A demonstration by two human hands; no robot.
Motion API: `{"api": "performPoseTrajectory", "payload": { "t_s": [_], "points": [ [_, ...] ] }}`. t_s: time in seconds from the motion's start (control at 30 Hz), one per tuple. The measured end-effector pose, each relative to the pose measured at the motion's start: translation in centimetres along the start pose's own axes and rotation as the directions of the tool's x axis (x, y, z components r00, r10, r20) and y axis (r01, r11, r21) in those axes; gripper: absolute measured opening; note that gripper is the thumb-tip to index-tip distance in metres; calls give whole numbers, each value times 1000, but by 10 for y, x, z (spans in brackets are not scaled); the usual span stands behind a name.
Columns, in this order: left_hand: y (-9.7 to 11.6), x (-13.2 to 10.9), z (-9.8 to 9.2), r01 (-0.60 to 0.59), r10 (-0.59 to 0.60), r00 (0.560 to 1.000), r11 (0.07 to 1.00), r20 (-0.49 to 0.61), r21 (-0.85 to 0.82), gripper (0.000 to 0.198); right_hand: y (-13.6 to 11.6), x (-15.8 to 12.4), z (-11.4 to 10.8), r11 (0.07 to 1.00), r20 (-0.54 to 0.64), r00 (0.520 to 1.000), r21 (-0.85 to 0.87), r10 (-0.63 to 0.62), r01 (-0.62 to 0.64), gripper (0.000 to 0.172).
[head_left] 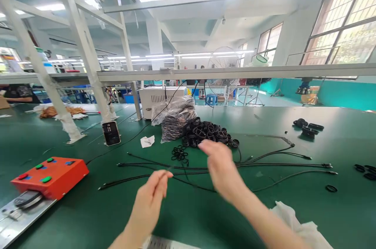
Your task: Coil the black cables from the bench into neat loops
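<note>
The open right hand is hanging nearer, just above the black cables lying sideways on the green bench; the left hand is pinching shut on something unclear.

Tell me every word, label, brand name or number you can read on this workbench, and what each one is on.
No word, brand or number can be read clearly in this view.
The small black-faced panel on the green workbench carries marks too small to read.
The blue patches beside the buttons on the orange-red box are too blurred to read.
</note>
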State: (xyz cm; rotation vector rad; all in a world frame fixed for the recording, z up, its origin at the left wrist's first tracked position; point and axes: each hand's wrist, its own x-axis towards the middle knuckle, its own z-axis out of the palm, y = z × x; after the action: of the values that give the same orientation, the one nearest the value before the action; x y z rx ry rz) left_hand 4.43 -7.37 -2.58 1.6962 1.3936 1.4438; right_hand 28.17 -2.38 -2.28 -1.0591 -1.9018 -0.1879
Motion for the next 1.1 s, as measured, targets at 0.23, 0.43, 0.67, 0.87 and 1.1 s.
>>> {"api": "performPoseTrajectory", "payload": {
  "t_s": [0.23,0.43,0.67,0.87,1.1],
  "points": [
    [-5,-86,-11,-48,31,996,978,82,204,24,-62,-66,39,960,337,899,137,-278,246,39],
    [-19,-128,-37,20,-16,1000,961,-14,276,35,-43,-69,48,926,292,881,55,-372,373,45],
    [-21,-146,-34,99,-89,995,952,-51,289,35,-52,-77,45,910,276,868,90,-412,404,45],
    [-21,-152,-27,114,-112,993,963,-25,246,35,-42,-76,42,942,326,884,84,-335,326,42],
    [-19,-158,-41,161,-158,987,964,-33,210,32,-43,-76,42,954,408,862,118,-300,276,36]
  ]
}}
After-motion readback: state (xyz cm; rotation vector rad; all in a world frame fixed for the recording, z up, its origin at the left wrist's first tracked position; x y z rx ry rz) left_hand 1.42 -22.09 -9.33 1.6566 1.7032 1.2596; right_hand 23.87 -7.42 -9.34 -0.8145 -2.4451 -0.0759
